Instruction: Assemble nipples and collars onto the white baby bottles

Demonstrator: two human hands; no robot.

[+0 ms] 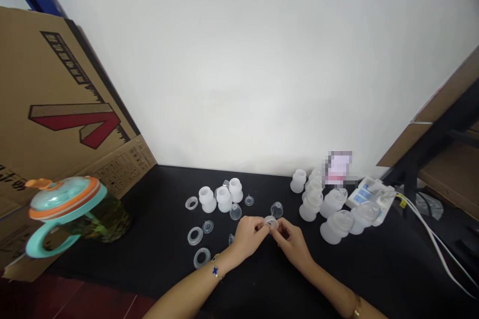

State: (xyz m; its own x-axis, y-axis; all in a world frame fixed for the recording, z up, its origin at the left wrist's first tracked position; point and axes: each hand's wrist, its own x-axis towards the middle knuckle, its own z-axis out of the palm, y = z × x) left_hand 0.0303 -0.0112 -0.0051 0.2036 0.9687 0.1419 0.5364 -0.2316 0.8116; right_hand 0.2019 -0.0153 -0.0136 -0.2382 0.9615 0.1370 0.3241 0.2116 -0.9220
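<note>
My left hand [250, 233] and my right hand [294, 245] meet over the black table, both pinching a translucent white bottle collar ring [270, 220] between thumbs and fingers. Just beyond it lies a clear dome cap [277, 209]. To the left stand white open-necked bottles [207, 200], with another clear dome cap [235, 212] in front of them. Loose rings [202, 257] lie left of my left hand, along with clear silicone nipples [208, 227]. A small clear piece [231, 239] is partly hidden behind my left wrist.
Several white bottles, some with clear caps [342, 221], stand at the right beside a power strip [368, 194] with white cables [430, 232]. A teal-lidded jug [108, 217] and a cardboard box [63, 89] are at the left. A white wall [239, 70] rises behind the black table [157, 254].
</note>
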